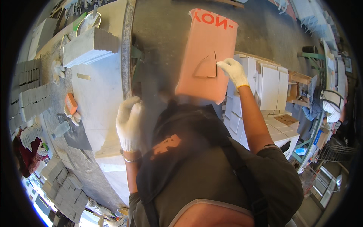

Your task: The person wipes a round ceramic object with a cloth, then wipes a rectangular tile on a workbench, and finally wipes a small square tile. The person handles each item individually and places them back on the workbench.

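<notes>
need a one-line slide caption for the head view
White-gloved right hand at the side of a large orange block, left hand loosely curled near a pale worktop.

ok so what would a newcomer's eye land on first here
Probably the large orange oblong at upper centre, with bold red lettering at its far end. Next, the white-gloved right hand at its right edge, and the white-gloved left hand near the left workbench.
</notes>
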A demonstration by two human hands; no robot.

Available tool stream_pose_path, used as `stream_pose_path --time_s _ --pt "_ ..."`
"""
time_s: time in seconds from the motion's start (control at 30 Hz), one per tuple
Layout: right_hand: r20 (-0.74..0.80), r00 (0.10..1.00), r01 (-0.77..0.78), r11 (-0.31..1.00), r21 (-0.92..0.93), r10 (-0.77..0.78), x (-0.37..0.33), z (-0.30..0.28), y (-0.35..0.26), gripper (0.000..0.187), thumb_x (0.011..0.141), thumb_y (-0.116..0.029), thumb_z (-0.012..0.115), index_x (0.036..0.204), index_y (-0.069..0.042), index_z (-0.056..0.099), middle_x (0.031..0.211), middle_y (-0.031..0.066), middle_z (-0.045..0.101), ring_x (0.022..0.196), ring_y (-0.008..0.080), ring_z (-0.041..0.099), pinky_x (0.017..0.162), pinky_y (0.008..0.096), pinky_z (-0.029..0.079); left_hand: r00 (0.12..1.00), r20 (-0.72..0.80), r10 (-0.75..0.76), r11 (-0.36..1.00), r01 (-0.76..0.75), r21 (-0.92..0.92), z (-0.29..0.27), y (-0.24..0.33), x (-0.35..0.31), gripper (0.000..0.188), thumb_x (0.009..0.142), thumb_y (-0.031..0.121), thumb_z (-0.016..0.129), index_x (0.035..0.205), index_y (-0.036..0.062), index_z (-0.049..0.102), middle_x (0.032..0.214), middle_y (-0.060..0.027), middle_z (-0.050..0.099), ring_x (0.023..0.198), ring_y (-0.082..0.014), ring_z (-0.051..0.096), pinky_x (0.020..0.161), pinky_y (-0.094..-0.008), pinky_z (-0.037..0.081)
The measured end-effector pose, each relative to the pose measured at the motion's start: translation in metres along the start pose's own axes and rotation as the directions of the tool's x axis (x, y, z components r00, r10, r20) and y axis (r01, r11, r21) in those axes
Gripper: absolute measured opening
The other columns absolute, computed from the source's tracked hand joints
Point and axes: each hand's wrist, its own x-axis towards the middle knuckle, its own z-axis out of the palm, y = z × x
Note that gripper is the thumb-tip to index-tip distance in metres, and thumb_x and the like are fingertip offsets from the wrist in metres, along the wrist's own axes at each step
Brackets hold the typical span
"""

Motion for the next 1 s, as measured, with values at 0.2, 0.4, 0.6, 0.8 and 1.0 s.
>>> stream_pose_path --time_s 0.2,0.4,0.6,0.8,1.0 --pt "0.121 0.964 -0.217 0.964 -0.152 0.236 0.012 -0.004 0.104 0.053 0.081 -0.054 0.068 0.092 -0.002 0.075 0.091 0.0205 0.072 0.088 0.0333 0.067 0.082 0.0422 0.051 0.996 0.093 0.007 0.955 -0.035 0.295 0.013 -0.016 -0.018 0.031 0.1 0.024 0.066 0.12 -0.0011 0.067 0.104 -0.0063 0.068 0.088 -0.0128 0.061 0.08 -0.0259 0.049" --pt "0.155 0.965 -0.167 0.954 -0.25 0.21 0.028 0.011 0.115 0.058 0.08 -0.056 0.065 0.098 -0.002 0.077 0.104 0.0251 0.073 0.102 0.0418 0.067 0.088 0.0486 0.051 0.997 0.074 0.034 0.917 -0.061 0.395 0.031 -0.028 -0.049 0.023 0.097 0.019 0.066 0.111 0.0019 0.072 0.094 -0.0026 0.067 0.081 -0.0095 0.058 0.072 -0.0246 0.048" --pt "0.185 0.954 -0.163 0.928 -0.334 0.234 0.041 0.02 0.096 0.057 0.079 -0.054 0.065 0.103 -0.004 0.078 0.112 0.025 0.072 0.109 0.0414 0.067 0.094 0.048 0.051 0.995 0.002 -0.099 0.905 0.089 0.416 0.028 -0.037 -0.07 0.023 0.096 0.017 0.068 0.113 0.0016 0.072 0.106 -0.0108 0.073 0.098 -0.0194 0.067 0.089 -0.0329 0.052" --pt "0.164 0.961 -0.135 0.895 -0.425 0.223 0.054 0.033 0.092 0.052 0.077 -0.049 0.066 0.105 -0.006 0.079 0.116 0.024 0.072 0.112 0.0418 0.067 0.096 0.0479 0.052 0.997 -0.017 -0.078 0.871 0.076 0.485 0.018 -0.049 -0.077 0.024 0.095 0.018 0.069 0.113 0.0031 0.072 0.106 -0.0116 0.073 0.098 -0.0221 0.068 0.09 -0.0346 0.052" --pt "0.142 0.966 -0.117 0.859 -0.498 0.214 0.064 0.041 0.094 0.047 0.075 -0.043 0.067 0.103 -0.006 0.079 0.114 0.0239 0.072 0.11 0.0419 0.068 0.093 0.0484 0.054 0.999 0.012 -0.05 0.861 0.037 0.507 0.016 -0.049 -0.071 0.022 0.095 0.018 0.069 0.112 0.0029 0.072 0.106 -0.0125 0.072 0.098 -0.0241 0.068 0.089 -0.035 0.052"
